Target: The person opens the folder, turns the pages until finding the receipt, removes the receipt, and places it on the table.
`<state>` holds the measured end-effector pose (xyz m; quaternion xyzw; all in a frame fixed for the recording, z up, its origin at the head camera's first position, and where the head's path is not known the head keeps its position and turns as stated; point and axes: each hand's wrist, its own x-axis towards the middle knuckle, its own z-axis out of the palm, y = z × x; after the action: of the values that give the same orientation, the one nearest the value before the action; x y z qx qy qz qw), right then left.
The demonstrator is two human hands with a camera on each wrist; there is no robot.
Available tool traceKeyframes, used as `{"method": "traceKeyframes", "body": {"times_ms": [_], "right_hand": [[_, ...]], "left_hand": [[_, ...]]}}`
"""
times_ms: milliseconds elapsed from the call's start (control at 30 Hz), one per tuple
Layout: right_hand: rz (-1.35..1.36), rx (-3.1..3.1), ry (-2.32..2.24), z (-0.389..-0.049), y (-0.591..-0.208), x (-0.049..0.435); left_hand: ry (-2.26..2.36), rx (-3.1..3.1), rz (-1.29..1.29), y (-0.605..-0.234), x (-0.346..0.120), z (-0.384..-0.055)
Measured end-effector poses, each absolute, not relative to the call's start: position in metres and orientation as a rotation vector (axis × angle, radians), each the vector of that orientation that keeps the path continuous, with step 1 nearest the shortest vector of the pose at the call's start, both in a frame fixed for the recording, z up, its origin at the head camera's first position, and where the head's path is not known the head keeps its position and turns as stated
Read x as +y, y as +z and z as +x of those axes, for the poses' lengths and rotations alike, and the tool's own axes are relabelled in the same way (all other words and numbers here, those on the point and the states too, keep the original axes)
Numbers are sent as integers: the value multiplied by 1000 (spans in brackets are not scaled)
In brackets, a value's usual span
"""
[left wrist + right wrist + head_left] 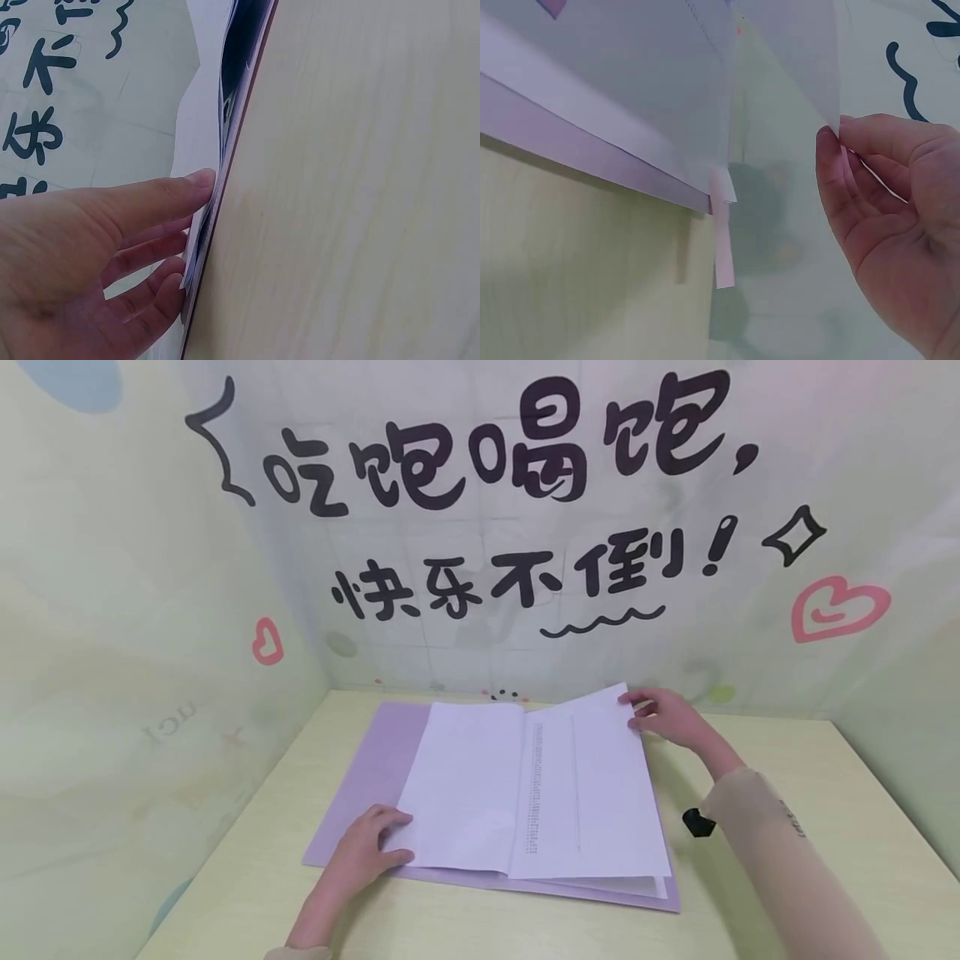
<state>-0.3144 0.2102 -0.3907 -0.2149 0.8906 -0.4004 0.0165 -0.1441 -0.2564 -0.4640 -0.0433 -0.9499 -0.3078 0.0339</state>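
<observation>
A book with a pale purple cover lies open on the table. Its left page is blank, while the right page carries a column of small print and a thin line. My right hand pinches that right page by its far outer corner and holds it raised; in the right wrist view, thumb and finger meet at the tip of the lifted sheet. My left hand rests with thumb and fingers apart on the near outer corner of the left page, fingertips touching the paper in the left wrist view.
The light wooden table meets a printed curtain with large black characters behind the book. A narrow pink strip sticks out past the book's edge. A black object sits by the right sleeve.
</observation>
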Motion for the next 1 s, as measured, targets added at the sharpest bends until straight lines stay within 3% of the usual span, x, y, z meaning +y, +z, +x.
{"method": "traceKeyframes", "body": {"times_ms": [167,467,1000], "right_hand": [[-644,2783,-1081,-319,-370,203],[-872,2810,-849,-333,-338,193],[-1036,2831,-756,-348,-298,144]], "left_hand": [[-949,-2921,-133,-465,-257,-144],[-950,-2920,-124,-467,-258,-144],[-928,-2891,-140,-465,-256,-143]]}}
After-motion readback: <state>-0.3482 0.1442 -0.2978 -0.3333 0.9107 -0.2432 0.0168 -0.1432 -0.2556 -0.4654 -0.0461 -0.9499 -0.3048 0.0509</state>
